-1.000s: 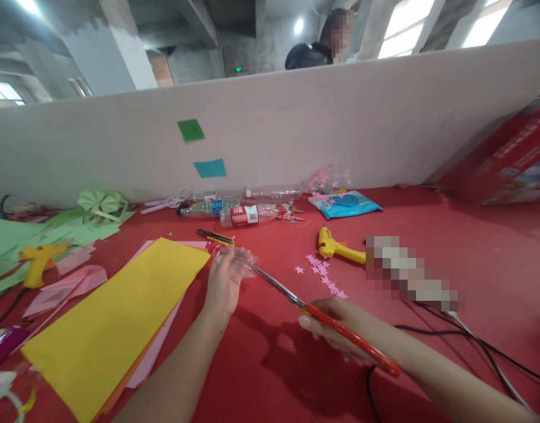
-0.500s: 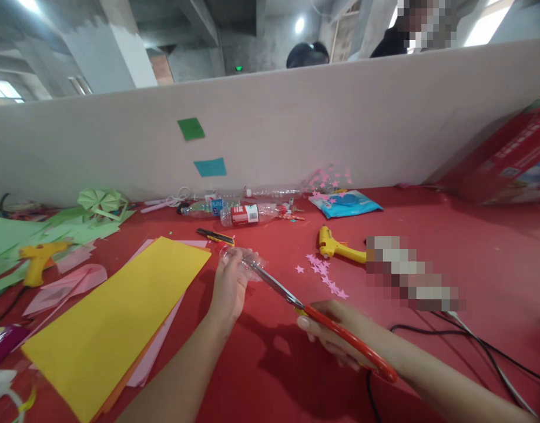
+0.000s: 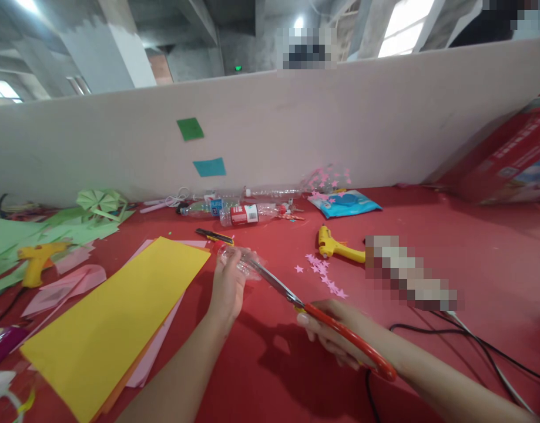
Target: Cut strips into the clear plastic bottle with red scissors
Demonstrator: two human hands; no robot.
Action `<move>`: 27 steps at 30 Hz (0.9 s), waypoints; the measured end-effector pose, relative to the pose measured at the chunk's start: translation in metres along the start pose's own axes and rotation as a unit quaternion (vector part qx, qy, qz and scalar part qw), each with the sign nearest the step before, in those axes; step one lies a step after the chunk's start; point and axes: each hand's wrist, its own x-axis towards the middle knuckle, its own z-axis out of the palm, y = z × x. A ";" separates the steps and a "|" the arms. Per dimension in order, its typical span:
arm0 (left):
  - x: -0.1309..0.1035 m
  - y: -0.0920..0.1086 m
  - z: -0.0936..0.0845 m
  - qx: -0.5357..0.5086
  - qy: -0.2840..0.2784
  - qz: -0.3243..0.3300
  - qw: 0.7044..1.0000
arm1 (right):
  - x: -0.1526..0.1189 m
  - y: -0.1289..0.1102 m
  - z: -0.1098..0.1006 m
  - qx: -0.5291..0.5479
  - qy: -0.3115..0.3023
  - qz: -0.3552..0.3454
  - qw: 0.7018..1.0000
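Observation:
Held in my left hand [image 3: 228,282] is a clear piece of plastic bottle [image 3: 251,264], with a bit of red at its left end. The fingers are closed around it, and its far side is partly hidden. My right hand [image 3: 335,329] grips red-handled scissors [image 3: 278,286], their blades pointing up and left to the clear plastic. The blades look close together at the plastic; whether they bite into it I cannot tell. Just beyond my left hand lies a utility knife [image 3: 214,236]. Pink paper stars [image 3: 325,273] are scattered right of the plastic.
Yellow paper [image 3: 120,323] tops a stack at left, near green paper scraps [image 3: 14,235] and a yellow glue gun [image 3: 38,261]. Another glue gun [image 3: 340,247] lies at right, by black cables [image 3: 428,332]. Plastic bottles [image 3: 245,215] and a blue packet [image 3: 346,204] lie before the white partition [image 3: 274,129].
My hands, the scissors and the plastic hold almost the same position. Behind the partition, a person at the upper right has shifted further right.

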 end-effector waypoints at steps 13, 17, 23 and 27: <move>0.005 0.000 -0.006 0.033 -0.012 0.019 0.999 | 0.002 0.000 0.003 -0.022 0.028 0.019 0.999; 0.004 0.000 -0.006 0.055 -0.036 0.036 0.997 | -0.004 -0.003 0.003 -0.055 0.004 -0.027 0.998; 0.000 0.000 -0.004 0.076 -0.062 0.042 0.994 | -0.005 -0.007 0.005 -0.050 0.012 -0.006 0.999; 0.001 0.001 -0.004 0.085 -0.047 0.040 0.994 | -0.007 -0.016 0.006 -0.082 0.028 0.025 0.996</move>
